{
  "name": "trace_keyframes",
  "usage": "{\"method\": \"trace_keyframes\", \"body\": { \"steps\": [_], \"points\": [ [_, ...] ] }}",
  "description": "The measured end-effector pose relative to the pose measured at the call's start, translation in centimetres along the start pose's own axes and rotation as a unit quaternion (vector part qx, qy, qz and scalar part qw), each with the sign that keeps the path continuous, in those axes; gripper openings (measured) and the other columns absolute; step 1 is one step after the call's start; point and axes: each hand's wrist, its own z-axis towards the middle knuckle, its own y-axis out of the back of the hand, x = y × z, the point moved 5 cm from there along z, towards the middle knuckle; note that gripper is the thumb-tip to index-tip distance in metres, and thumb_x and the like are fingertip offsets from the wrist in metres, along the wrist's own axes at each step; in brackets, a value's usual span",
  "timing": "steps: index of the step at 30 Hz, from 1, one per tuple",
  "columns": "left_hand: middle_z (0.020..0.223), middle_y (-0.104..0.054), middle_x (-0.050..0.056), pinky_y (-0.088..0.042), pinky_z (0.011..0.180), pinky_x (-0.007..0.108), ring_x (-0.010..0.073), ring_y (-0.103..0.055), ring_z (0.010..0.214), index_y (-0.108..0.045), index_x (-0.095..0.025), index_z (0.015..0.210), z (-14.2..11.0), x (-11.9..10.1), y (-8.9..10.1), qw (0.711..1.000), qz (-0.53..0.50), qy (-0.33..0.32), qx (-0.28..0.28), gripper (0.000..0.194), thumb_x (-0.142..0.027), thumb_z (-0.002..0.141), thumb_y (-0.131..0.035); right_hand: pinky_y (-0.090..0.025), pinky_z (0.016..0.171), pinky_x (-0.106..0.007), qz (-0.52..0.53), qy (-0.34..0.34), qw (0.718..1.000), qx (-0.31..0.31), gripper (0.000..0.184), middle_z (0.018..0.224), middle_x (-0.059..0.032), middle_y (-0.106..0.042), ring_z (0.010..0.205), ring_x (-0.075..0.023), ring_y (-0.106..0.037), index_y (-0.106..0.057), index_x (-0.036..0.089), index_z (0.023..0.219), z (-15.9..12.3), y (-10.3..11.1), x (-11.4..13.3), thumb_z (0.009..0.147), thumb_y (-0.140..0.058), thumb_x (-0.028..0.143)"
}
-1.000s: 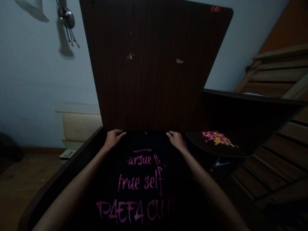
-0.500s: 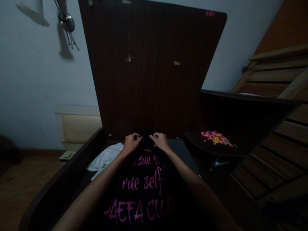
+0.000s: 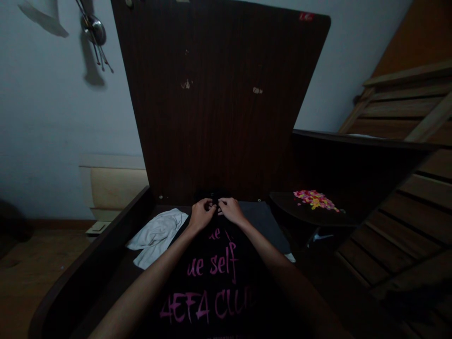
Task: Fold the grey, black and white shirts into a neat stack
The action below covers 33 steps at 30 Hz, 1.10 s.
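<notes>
A black T-shirt (image 3: 208, 285) with pink lettering lies spread in front of me, its collar end toward the upright dark board. My left hand (image 3: 202, 213) pinches the fabric near the neck with fingers curled together. Close beside it, my right hand (image 3: 230, 209) is also closed on the cloth near the neck. Both forearms lie across the shirt's sides and cover part of the print. A crumpled white cloth (image 3: 160, 230) rests left of my left hand. To the right of my right hand lies a flat grey cloth (image 3: 266, 226).
A tall dark wooden board (image 3: 219, 117) rises behind the shirt. A raised dark edge (image 3: 88, 254) runs along the left. On a low shelf at the right sits a pile of pink and yellow bits (image 3: 316, 199). Slatted wood (image 3: 406, 212) stands at the far right.
My two hands have moved closer together and slightly nearer to me near the shirt's neck. More of the upper print is covered or bunched. The view has shifted slightly.
</notes>
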Motion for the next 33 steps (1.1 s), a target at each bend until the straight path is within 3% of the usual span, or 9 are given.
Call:
{"method": "trace_keyframes", "body": {
  "steps": [6, 13, 17, 20, 23, 25, 29, 33],
  "points": [
    [0.098, -0.075, 0.009, -0.052, 0.084, 0.033, 0.0224, -0.069, 0.092, -0.073, -0.017, 0.097, -0.1, 0.0, 0.2, 1.0, -0.017, -0.012, -0.02, 0.023, -0.025, 0.082, -0.057, -0.061, 0.058, -0.027, 0.007, 0.022, 0.999, 0.031, 0.011, 0.059, 0.0011, -0.064, 0.058, -0.0156, -0.069, -0.07, 0.018, 0.082, 0.0, 0.0, -0.1, 0.082, -0.062, 0.025],
    [0.101, -0.075, 0.009, -0.052, 0.088, 0.035, 0.023, -0.069, 0.095, -0.075, -0.018, 0.097, 0.6, -0.1, 1.1, 0.998, -0.048, 0.018, -0.047, 0.023, -0.026, 0.081, -0.059, -0.059, 0.054, -0.026, 0.045, 0.043, 0.997, 0.037, 0.017, 0.063, 0.0019, -0.062, 0.056, -0.0138, -0.067, -0.063, 0.016, 0.075, 0.4, 0.2, 1.0, 0.075, -0.07, 0.032],
    [0.102, -0.075, 0.008, -0.053, 0.088, 0.035, 0.0238, -0.069, 0.096, -0.075, -0.018, 0.102, 1.0, 0.0, 1.3, 0.996, -0.088, 0.032, -0.006, 0.028, -0.024, 0.079, -0.06, -0.054, 0.051, -0.022, -0.014, 0.125, 0.992, 0.015, 0.03, 0.094, -0.0032, -0.066, 0.053, -0.0079, -0.061, -0.064, 0.019, 0.1, 0.8, 1.5, 3.2, 0.071, -0.071, 0.022],
    [0.105, -0.075, 0.009, -0.052, 0.09, 0.037, 0.0258, -0.069, 0.099, -0.074, -0.017, 0.105, 0.9, -0.4, 1.6, 0.991, -0.127, 0.032, 0.023, 0.033, -0.022, 0.074, -0.062, -0.052, 0.052, -0.021, -0.06, 0.168, 0.981, 0.071, 0.051, 0.11, -0.0062, -0.066, 0.052, -0.005, -0.055, -0.061, 0.024, 0.121, 1.2, 2.0, 4.5, 0.071, -0.068, 0.015],
    [0.109, -0.073, 0.011, -0.051, 0.092, 0.038, 0.0266, -0.067, 0.103, -0.071, -0.014, 0.107, 0.7, -0.8, 1.7, 0.981, -0.189, 0.028, 0.043, 0.038, -0.02, 0.07, -0.064, -0.048, 0.047, -0.02, -0.041, 0.122, 0.972, 0.198, 0.049, 0.095, -0.0036, -0.07, 0.049, -0.0067, -0.053, -0.058, 0.023, 0.128, 1.8, 1.5, 4.5, 0.079, -0.06, 0.021],
    [0.107, -0.073, 0.012, -0.051, 0.091, 0.036, 0.0253, -0.068, 0.102, -0.067, -0.014, 0.106, 0.6, -0.8, 1.4, 0.97, -0.232, 0.033, 0.057, 0.038, -0.017, 0.068, -0.064, -0.045, 0.044, -0.02, -0.032, 0.105, 0.964, 0.241, 0.046, 0.087, -0.0018, -0.07, 0.046, -0.0073, -0.052, -0.059, 0.02, 0.127, 2.2, 1.4, 4.4, 0.081, -0.058, 0.024],
    [0.097, -0.074, 0.008, -0.053, 0.08, 0.031, 0.0193, -0.069, 0.09, -0.055, -0.017, 0.107, 0.8, -0.4, 0.9, 0.961, -0.265, 0.05, 0.052, 0.041, -0.01, 0.067, -0.061, -0.041, 0.045, -0.018, -0.051, 0.124, 0.962, 0.238, 0.039, 0.081, 0.0003, -0.069, 0.047, -0.0066, -0.051, -0.065, 0.018, 0.115, 3.1, 1.4, 4.6, 0.077, -0.06, 0.023],
    [0.096, -0.069, 0.006, -0.05, 0.081, 0.031, 0.018, -0.066, 0.089, -0.054, -0.019, 0.098, -0.3, -1.4, 1.9, 0.991, -0.129, 0.017, -0.023, 0.031, -0.008, 0.069, -0.059, -0.039, 0.045, -0.018, -0.08, 0.129, 0.968, 0.2, 0.023, 0.067, 0.0033, -0.063, 0.047, -0.0074, -0.05, -0.067, 0.015, 0.097, 4.0, 1.3, 4.4, 0.074, -0.063, 0.022]
  ]
}}
